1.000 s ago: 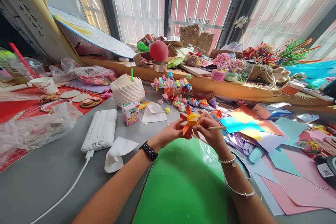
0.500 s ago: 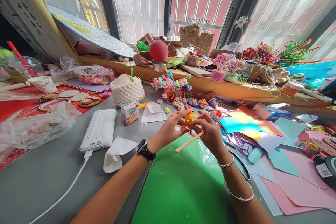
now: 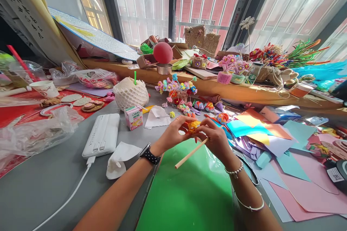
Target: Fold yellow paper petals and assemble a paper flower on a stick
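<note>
So the orange-and-yellow folded paper flower (image 3: 193, 125) got turned over in the last second, and my left hand (image 3: 173, 135) and right hand (image 3: 215, 138) are pinching it above the green sheet (image 3: 189, 195). The thin wooden stick (image 3: 191, 153) now angles down toward me, so I reckon I'm working on the flower's base.
</note>
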`<state>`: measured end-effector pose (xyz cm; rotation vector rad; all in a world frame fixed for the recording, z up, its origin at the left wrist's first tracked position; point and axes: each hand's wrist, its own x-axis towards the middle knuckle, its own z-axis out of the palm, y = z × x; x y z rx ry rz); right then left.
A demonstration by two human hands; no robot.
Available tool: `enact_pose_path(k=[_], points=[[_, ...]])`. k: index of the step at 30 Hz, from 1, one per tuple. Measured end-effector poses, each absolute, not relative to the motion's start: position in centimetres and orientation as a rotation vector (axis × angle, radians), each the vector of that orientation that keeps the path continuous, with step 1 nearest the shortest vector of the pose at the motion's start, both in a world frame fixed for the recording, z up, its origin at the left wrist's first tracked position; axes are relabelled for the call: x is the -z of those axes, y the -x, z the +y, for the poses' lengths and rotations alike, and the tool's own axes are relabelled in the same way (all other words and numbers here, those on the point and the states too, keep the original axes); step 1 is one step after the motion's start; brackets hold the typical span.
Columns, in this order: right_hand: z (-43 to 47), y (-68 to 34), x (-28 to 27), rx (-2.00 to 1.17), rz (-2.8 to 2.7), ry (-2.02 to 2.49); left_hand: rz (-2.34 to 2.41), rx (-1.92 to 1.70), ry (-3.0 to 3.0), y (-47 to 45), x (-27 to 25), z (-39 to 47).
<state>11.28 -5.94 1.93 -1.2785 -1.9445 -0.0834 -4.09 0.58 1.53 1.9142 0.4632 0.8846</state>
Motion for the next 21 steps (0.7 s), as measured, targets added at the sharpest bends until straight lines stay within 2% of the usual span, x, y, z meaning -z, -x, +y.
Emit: enact_pose_path(k=[6,13,21], points=[[-5.94,-11.19,-2.01,0.094,-1.941,1.268,0.457,-0.882,-1.928,4.29,-1.88,0.64],[-6.04,-11.19,-2.43,0.163,-1.782,1.418,0.524,-1.105,-1.815,4.17,-2.17,0.57],[-6.12,-11.22,-2.60,0.070,-1.899,1.394,0.541,-1.073,-1.722,4.18,-2.02,0.60]])
